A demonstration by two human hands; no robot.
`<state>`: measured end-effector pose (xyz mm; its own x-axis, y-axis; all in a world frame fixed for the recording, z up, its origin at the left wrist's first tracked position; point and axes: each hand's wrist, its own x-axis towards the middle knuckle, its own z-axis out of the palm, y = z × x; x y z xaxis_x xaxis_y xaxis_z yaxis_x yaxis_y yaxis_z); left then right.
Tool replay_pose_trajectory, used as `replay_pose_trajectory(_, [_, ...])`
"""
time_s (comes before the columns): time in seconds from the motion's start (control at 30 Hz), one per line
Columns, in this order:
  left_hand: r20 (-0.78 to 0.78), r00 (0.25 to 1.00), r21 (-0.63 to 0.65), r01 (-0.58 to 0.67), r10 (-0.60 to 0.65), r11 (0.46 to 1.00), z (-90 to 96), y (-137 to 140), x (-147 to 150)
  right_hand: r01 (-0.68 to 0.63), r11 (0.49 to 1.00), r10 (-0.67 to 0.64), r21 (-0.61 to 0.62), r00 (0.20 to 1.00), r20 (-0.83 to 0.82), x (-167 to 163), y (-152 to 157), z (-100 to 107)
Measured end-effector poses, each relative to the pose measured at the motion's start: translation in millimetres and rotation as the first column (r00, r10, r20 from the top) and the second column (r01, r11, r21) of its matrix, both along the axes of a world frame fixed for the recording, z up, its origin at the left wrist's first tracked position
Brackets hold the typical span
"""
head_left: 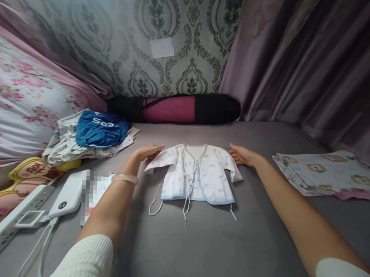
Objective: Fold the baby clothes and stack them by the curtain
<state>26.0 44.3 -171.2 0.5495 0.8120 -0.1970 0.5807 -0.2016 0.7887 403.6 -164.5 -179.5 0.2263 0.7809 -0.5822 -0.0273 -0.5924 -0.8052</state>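
Note:
A small white baby shirt (177, 179) with light-blue trim lies flat on the grey sheet, its front facing up. White tie strings cross its middle and trail below the hem. At the outer edge of the sleeve on the left is my left hand (149, 151), fingers stretched out and partly behind the cloth. My right hand (243, 155) rests beside the other sleeve, open, with its thumb apart and the fingertips at the fabric's edge. Neither hand grips the shirt.
On the right lies a stack of folded printed cloths (327, 169). At left sit a heap of clothes with a blue garment (101, 128), a power bank (69, 194), a power strip (14, 217) and cables. A long black-and-red bag (170, 109) lies along the wall.

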Motion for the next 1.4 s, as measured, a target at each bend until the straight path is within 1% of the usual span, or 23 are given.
replay_pose_trajectory(0.03, [-0.003,1.000,-0.112,0.005,-0.006,0.994,0.3,-0.9,-7.1,-0.006,1.000,0.005,-0.015,0.999,-0.042,1.5,-6.5,0.9])
replay_pose_trajectory(0.07, [-0.015,1.000,-0.225,0.015,-0.019,0.974,0.7,-2.2,-13.5,-0.015,1.000,0.014,-0.019,0.998,-0.065,2.3,-12.7,1.2])
replay_pose_trajectory(0.1, [-0.022,0.999,-0.307,0.017,-0.025,0.951,1.2,-3.7,-19.6,-0.027,1.000,0.026,-0.013,0.997,-0.069,2.8,-18.7,1.0])
replay_pose_trajectory(0.13, [-0.017,1.000,-0.340,0.000,-0.006,0.940,1.8,-5.5,-25.4,-0.039,0.999,0.039,0.002,0.998,-0.057,3.1,-24.5,0.4])
replay_pose_trajectory(0.23, [-0.030,0.998,-0.374,-0.070,0.063,0.925,4.5,-11.6,-43.3,-0.078,0.995,0.077,0.067,0.997,0.011,3.7,-40.8,-1.5])
replay_pose_trajectory(0.3, [-0.041,0.997,-0.355,-0.080,0.070,0.931,6.4,-15.9,-55.5,-0.123,0.990,0.121,0.064,0.992,0.032,4.5,-49.6,-0.9])
replay_pose_trajectory(0.37, [-0.054,0.999,-0.331,-0.024,0.006,0.944,8.2,-19.7,-66.4,-0.169,0.985,0.168,0.024,0.984,0.055,5.5,-55.7,2.0])
replay_pose_trajectory(0.43, [-0.074,0.995,-0.320,0.043,-0.070,0.946,9.4,-22.4,-74.1,-0.169,0.985,0.170,-0.017,0.980,0.100,7.2,-58.6,6.2])
replay_pose_trajectory(0.5, [-0.071,0.996,-0.317,0.036,-0.062,0.948,9.7,-23.0,-78.0,-0.107,0.994,0.110,-0.026,0.983,0.148,10.1,-58.9,10.0])
replay_pose_trajectory(0.6, [-0.018,0.993,-0.286,-0.116,0.116,0.951,7.4,-19.3,-78.4,0.081,0.996,-0.087,0.036,0.972,0.219,16.3,-57.2,11.5])
replay_pose_trajectory(0.67, [0.032,0.972,-0.245,-0.217,0.232,0.945,4.5,-15.4,-76.5,0.211,0.972,-0.230,0.101,0.936,0.267,20.4,-56.3,8.5])
replay_pose_trajectory(0.77, [0.129,0.933,-0.178,-0.310,0.335,0.934,-1.0,-10.8,-71.4,0.279,0.941,-0.331,0.189,0.874,0.355,24.8,-56.1,-0.5])
replay_pose_trajectory(0.87, [0.205,0.901,-0.124,-0.363,0.381,0.924,-8.4,-8.1,-64.1,0.289,0.922,-0.381,0.256,0.789,0.482,28.5,-54.8,-10.9])
replay_pose_trajectory(0.93, [0.198,0.896,-0.056,-0.395,0.398,0.917,-15.0,-6.0,-60.0,0.291,0.915,-0.403,0.281,0.712,0.576,31.5,-53.2,-16.9])
replay_pose_trajectory(0.97, [0.172,0.900,-0.001,-0.407,0.401,0.913,-18.7,-4.6,-58.8,0.266,0.920,-0.391,0.286,0.660,0.642,33.1,-52.6,-19.6])
replay_pose_trajectory(1.0, [0.132,0.904,0.070,-0.418,0.407,0.906,-22.4,-3.2,-58.3,0.227,0.932,-0.363,0.284,0.596,0.716,34.6,-52.3,-22.2])
replay_pose_trajectory(1.07, [0.035,0.905,0.238,-0.419,0.423,0.876,-29.1,-1.1,-59.1,0.123,0.962,-0.274,0.245,0.436,0.857,36.7,-53.6,-27.1])
replay_pose_trajectory(1.1, [-0.009,0.900,0.322,-0.410,0.436,0.853,-31.6,-0.9,-60.1,0.075,0.974,-0.225,0.213,0.355,0.907,37.0,-55.3,-29.2])
replay_pose_trajectory(1.17, [-0.071,0.882,0.469,-0.382,0.465,0.796,-33.8,-3.6,-61.7,0.033,0.988,-0.152,0.149,0.231,0.961,35.6,-60.5,-32.3])
replay_pose_trajectory(1.23, [-0.102,0.877,0.570,-0.336,0.470,0.750,-31.3,-11.4,-60.7,0.049,0.994,-0.109,0.103,0.145,0.983,31.3,-66.9,-32.8])
replay_pose_trajectory(1.3, [-0.102,0.892,0.626,-0.286,0.440,0.726,-23.7,-24.9,-55.9,0.090,0.991,-0.103,0.095,0.087,0.991,24.2,-72.3,-30.2])
replay_pose_trajectory(1.37, [-0.091,0.926,0.639,-0.228,0.366,0.735,-12.0,-43.4,-47.6,0.111,0.987,-0.124,0.118,0.048,0.991,14.4,-74.8,-24.8])
replay_pose_trajectory(1.4, [-0.089,0.945,0.632,-0.191,0.315,0.751,-5.3,-54.2,-43.0,0.103,0.985,-0.141,0.137,0.039,0.989,8.3,-74.8,-21.5])
